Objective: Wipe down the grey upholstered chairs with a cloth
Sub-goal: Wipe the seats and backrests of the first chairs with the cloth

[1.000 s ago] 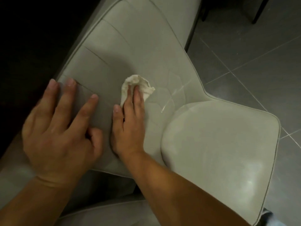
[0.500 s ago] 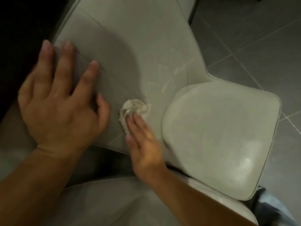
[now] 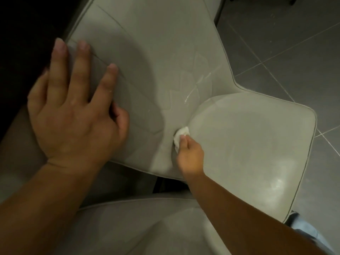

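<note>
The right hand (image 3: 190, 156) clenches a small crumpled white cloth (image 3: 181, 136), fingers curled round it, pressing it into the crease where the backrest of a grey upholstered chair (image 3: 147, 43) meets its seat cushion. Only a small wad of cloth shows beyond the knuckles. Left of the grip, well apart, the left hand (image 3: 73, 115) lies flat on the backrest with fingers spread and straight, holding nothing. Just above and right of the grip, faint shiny streaks mark the upholstery. Right of the grip spreads the rounded seat cushion, bare. Below the grip, under the forearm, sits part of a second grey chair (image 3: 138, 227). Beyond the seat lies a dark grey tiled floor (image 3: 285, 43).
</note>
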Demonstrator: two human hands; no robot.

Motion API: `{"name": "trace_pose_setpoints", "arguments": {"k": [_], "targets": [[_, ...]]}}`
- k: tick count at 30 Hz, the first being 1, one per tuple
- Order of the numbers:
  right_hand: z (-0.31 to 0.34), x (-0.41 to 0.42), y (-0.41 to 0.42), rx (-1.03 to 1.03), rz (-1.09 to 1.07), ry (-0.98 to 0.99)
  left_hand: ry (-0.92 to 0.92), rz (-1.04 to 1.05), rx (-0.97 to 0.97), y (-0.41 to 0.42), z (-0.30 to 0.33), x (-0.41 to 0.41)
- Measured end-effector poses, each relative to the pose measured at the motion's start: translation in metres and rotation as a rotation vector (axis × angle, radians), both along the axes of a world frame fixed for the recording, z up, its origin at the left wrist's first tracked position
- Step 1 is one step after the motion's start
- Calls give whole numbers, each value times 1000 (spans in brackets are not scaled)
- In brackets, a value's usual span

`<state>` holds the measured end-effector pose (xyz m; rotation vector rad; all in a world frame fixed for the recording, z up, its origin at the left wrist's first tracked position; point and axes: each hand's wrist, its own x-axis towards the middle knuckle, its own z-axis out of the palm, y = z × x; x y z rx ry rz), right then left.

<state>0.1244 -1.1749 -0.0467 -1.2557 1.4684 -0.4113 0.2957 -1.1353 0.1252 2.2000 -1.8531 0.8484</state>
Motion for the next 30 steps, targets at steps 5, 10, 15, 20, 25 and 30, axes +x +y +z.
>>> {"name": "trace_pose_setpoints", "arguments": {"k": [5,10,15,20,25,30], "targets": [[67,40,31,-407,69,-348,-47,34,34,1,6,-6],[17,31,21,-5,98,57,-26,55,17,-1,6,-6],[-23,6,-4,337,221,203,-8,56,9,-2,5,-5],[27,18,-1,-122,-194,-55,-81,83,50,-2,10,-10],[86,55,-19,-465,-52,-389,-104,118,145,1,11,-7],[45,67,-25,-426,-14,-302,-73,220,264,1,17,-24]]}}
